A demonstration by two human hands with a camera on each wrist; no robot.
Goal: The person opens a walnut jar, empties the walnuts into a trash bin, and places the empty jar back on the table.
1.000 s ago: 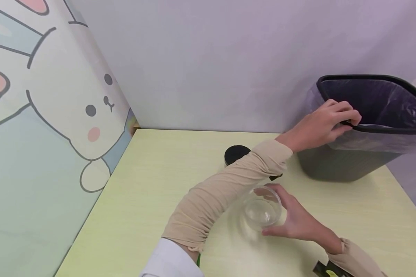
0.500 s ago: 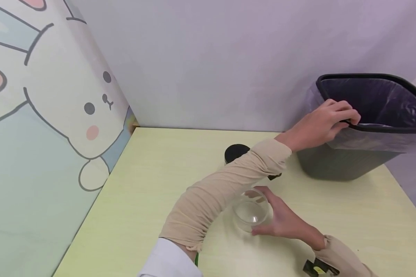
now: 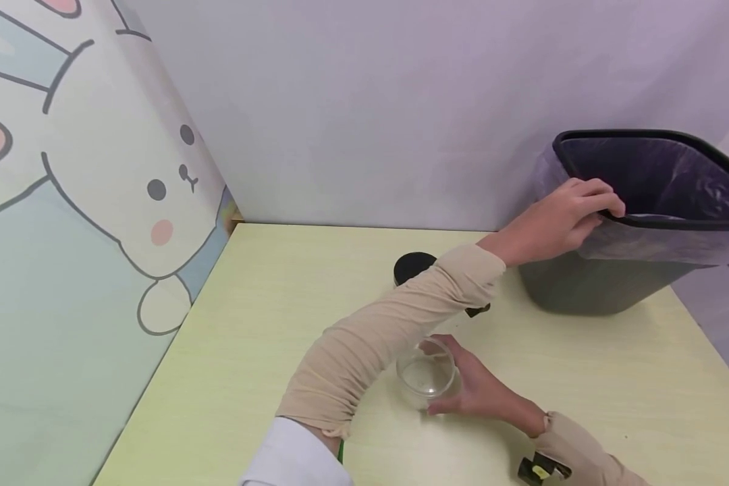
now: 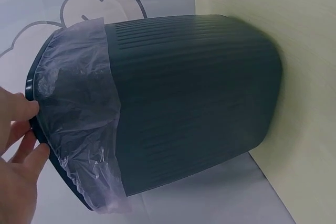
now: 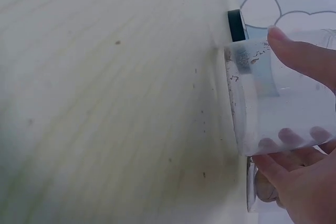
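Observation:
My left hand (image 3: 568,219) grips the near rim of a dark bin (image 3: 601,283) at the right. In the left wrist view, its thumb and fingertips pinch the black edge over the folded-down plastic liner (image 4: 79,108). My right hand (image 3: 476,388) holds a clear plastic jar (image 3: 425,374), open at the top, with thumb and fingers around its side. It stands upright, close over the tabletop. In the right wrist view, small brown crumbs show near the jar's base. Part of the jar is behind my left sleeve (image 3: 376,331) in the head view.
A round black lid (image 3: 413,267) shows behind the left sleeve, with most of what is under it hidden. Small dark specks dot the pale table (image 3: 267,324). Behind the right hand, a clear container (image 5: 253,184) with something round and brown appears. A rabbit-print wall (image 3: 115,155) borders the left.
My right hand has carried the clear jar to the left, closer to the left sleeve. The left hand keeps its grip on the bin rim and has barely shifted.

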